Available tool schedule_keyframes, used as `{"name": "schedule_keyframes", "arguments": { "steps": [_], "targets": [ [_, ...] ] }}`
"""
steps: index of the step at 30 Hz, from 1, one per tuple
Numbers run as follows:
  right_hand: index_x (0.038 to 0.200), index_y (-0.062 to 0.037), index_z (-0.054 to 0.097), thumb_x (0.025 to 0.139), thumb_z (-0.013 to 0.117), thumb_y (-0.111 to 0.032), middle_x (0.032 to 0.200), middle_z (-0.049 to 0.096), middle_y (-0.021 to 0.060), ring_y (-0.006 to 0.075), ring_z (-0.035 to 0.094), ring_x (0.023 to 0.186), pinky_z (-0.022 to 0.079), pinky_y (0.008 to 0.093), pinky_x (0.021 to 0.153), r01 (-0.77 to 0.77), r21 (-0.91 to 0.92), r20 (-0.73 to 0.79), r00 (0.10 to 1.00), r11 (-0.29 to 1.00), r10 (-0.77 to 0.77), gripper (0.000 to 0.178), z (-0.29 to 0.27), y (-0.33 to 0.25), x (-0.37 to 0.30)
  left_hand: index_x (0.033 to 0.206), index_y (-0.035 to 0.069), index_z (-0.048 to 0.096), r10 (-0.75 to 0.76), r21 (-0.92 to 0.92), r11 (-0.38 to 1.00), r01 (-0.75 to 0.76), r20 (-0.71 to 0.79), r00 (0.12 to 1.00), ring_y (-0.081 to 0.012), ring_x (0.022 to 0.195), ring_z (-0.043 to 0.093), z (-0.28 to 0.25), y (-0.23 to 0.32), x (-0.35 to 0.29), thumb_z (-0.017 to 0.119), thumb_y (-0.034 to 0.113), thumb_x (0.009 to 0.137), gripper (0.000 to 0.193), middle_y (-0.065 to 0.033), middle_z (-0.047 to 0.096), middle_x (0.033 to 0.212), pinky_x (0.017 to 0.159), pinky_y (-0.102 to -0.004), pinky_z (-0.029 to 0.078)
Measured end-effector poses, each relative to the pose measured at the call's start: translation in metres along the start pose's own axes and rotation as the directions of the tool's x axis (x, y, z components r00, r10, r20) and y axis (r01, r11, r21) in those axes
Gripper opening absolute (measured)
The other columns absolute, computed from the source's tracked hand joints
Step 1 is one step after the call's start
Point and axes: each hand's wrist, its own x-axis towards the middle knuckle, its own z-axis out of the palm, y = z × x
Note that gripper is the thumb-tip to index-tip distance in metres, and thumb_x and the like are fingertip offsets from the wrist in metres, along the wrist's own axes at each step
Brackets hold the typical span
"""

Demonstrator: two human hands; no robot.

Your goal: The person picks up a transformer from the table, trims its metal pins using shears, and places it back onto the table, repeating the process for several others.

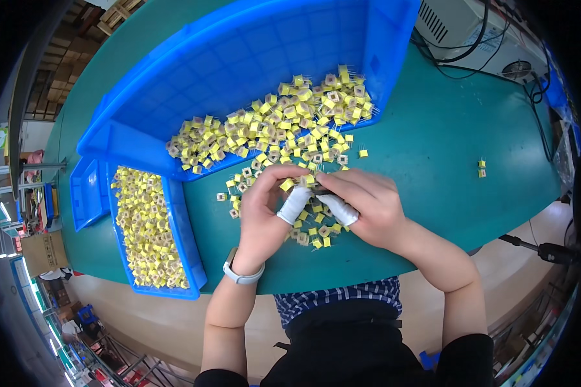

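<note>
My left hand (263, 203), with white tape round its thumb, is closed in a pinch over the table. A small yellow-wrapped coil component (286, 185) with wire pins is at its fingertips. Close against it is my right hand (371, 205), its thumb also taped white, with the fingers pinched together. Something small and dark shows between the two thumbs, too hidden to name. More yellow components (316, 231) of the same kind lie scattered under and around both hands, some standing, some tipped over.
A large blue bin (239, 51), tipped toward me, spills a heap of yellow components (271, 122) onto the green table (445, 187). At left stands a blue tray (188, 248) full of them. Two components (481, 169) lie far right. A beige device (478, 39) with black cables sits at the back right.
</note>
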Motion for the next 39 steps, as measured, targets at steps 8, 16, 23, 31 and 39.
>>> {"name": "schedule_keyframes", "arguments": {
  "steps": [8, 16, 23, 31, 39],
  "targets": [
    [0.112, 0.0027, 0.072, 0.071, 0.077, -0.002, 0.090, 0.071, 0.0132, 0.0274, 0.068, 0.068, 0.052, 0.0371, 0.055, 0.039, -0.155, 0.042, 0.999, 0.987, -0.033, 0.042, -0.006, 0.000, 0.004, 0.112, 0.007, 0.070, 0.129, 0.345, 0.934, -0.092, -0.087, 0.988, -0.0152, 0.087, 0.065, 0.000, 0.000, 0.001, 0.074, 0.001, 0.088, 0.025, -0.0059, 0.071, 0.105, 0.067, -0.0263, 0.048],
    [0.113, 0.0017, 0.072, 0.070, 0.075, -0.003, 0.092, 0.072, 0.0124, 0.0264, 0.069, 0.070, 0.053, 0.0373, 0.058, 0.059, -0.234, 0.084, 0.996, 0.970, -0.040, 0.043, -0.006, -0.002, 0.002, 0.110, 0.008, 0.070, 0.233, 0.536, 0.828, -0.163, -0.065, 0.970, -0.0202, 0.083, 0.066, 0.002, 0.007, 0.002, 0.074, -0.001, 0.085, 0.027, -0.0081, 0.071, 0.103, 0.064, -0.0290, 0.049],
    [0.113, 0.0015, 0.073, 0.070, 0.074, -0.004, 0.094, 0.073, 0.0123, 0.0261, 0.069, 0.071, 0.054, 0.0366, 0.059, 0.054, -0.254, 0.103, 0.994, 0.966, -0.029, 0.043, -0.006, -0.001, 0.000, 0.109, 0.006, 0.071, 0.281, 0.610, 0.768, -0.195, -0.047, 0.959, -0.0193, 0.086, 0.068, 0.004, 0.011, 0.002, 0.074, -0.001, 0.086, 0.024, -0.0086, 0.072, 0.102, 0.068, -0.0282, 0.052],
    [0.112, 0.0023, 0.072, 0.070, 0.073, -0.003, 0.094, 0.073, 0.0129, 0.0269, 0.069, 0.071, 0.054, 0.0373, 0.059, 0.051, -0.244, 0.110, 0.994, 0.969, -0.025, 0.042, -0.005, -0.001, 0.001, 0.109, 0.006, 0.071, 0.332, 0.648, 0.719, -0.251, -0.003, 0.943, -0.0203, 0.087, 0.069, 0.001, 0.007, 0.002, 0.074, -0.003, 0.085, 0.026, -0.0087, 0.073, 0.101, 0.068, -0.0285, 0.053],
    [0.111, 0.0033, 0.072, 0.070, 0.075, -0.003, 0.091, 0.072, 0.0139, 0.0277, 0.069, 0.070, 0.054, 0.0377, 0.058, 0.021, -0.217, 0.093, 0.996, 0.976, -0.001, 0.041, -0.006, -0.002, 0.003, 0.110, 0.006, 0.071, 0.316, 0.645, 0.727, -0.236, -0.009, 0.949, -0.0209, 0.088, 0.069, 0.000, 0.008, 0.002, 0.074, -0.003, 0.085, 0.027, -0.0088, 0.073, 0.102, 0.068, -0.0290, 0.053]
  ]
}}
